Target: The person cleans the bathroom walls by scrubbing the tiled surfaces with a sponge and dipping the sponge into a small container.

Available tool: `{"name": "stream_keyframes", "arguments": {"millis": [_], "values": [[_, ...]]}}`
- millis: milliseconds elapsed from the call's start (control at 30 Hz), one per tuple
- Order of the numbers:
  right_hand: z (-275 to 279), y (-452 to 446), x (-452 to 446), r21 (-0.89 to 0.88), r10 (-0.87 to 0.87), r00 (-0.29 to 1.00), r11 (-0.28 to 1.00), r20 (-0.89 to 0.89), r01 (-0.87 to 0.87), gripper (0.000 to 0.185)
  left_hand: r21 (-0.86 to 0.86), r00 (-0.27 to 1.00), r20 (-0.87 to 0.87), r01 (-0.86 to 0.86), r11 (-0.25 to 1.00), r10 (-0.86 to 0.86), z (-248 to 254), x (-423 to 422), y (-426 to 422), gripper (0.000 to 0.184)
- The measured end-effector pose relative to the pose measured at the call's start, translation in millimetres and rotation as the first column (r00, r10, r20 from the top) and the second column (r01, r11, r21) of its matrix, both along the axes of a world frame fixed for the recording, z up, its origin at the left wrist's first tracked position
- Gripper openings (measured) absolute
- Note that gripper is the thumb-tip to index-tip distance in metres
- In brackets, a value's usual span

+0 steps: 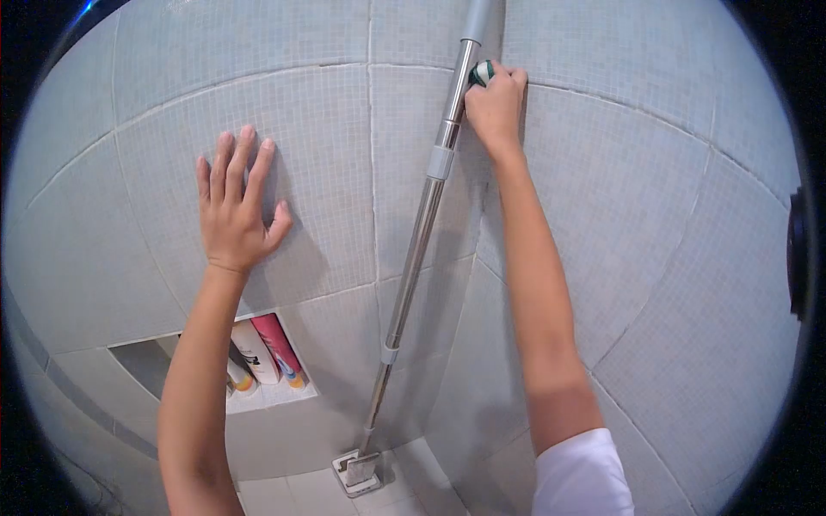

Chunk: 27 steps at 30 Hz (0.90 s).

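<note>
Straight ahead are two tiled walls meeting in a corner, seen past my raised bare arms; a white sleeve covers the upper part of the right one. My right hand, high up beside the corner, is clenched around a small green-and-white thing; my fingers hide most of it, so I cannot tell exactly what it is, nor whether it presses on the tile. My left hand holds nothing; it lies on the left wall, palm inward, fingers spread. Between my arms, a metal pole leans at a slant, with its flat head at the bottom; neither hand appears to grip it. Lower left, partly behind my forearm, a wall niche holds a white bottle and a pink one. As for progress, I judge the work to be underway, since the small thing is in hand up at the wall; no tile looks plainly finished or unfinished, so how much is done or left cannot be told.
</note>
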State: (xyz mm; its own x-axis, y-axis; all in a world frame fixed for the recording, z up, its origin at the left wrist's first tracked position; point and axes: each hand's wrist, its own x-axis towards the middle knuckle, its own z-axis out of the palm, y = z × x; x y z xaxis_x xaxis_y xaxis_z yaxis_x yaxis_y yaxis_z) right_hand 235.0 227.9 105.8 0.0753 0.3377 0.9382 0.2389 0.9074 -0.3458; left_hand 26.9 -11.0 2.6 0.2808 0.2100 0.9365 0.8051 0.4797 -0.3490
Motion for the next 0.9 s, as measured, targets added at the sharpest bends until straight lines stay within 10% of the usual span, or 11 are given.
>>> {"name": "stream_keyframes", "arguments": {"millis": [333,467,567,900], "values": [[-192.8,-16.3,15.4,-0.239,-0.005,0.978,0.969,0.207,0.055,0.058,-0.048,0.998,0.05,0.024,0.999,-0.021,-4.4,-1.8,-3.0,0.069],[-64.1,-13.4,10.9,-0.022,-0.043,0.995,0.999,-0.09,0.041,0.047,-0.036,0.999,0.018,0.03,0.999,-0.03,-1.8,-3.8,-3.6,0.069],[-12.6,-2.5,6.2,0.022,-0.071,0.997,0.997,0.004,0.071,0.044,-0.033,0.999,0.005,0.035,0.999,-0.035,-1.0,-3.8,-1.4,0.068],[-214.4,-21.9,26.0,-0.239,-0.089,0.97,0.96,0.227,0.144,0.048,-0.022,0.999,0.027,0.021,1.0,-0.02,-4.4,-3.9,-3.6,0.068]]}}
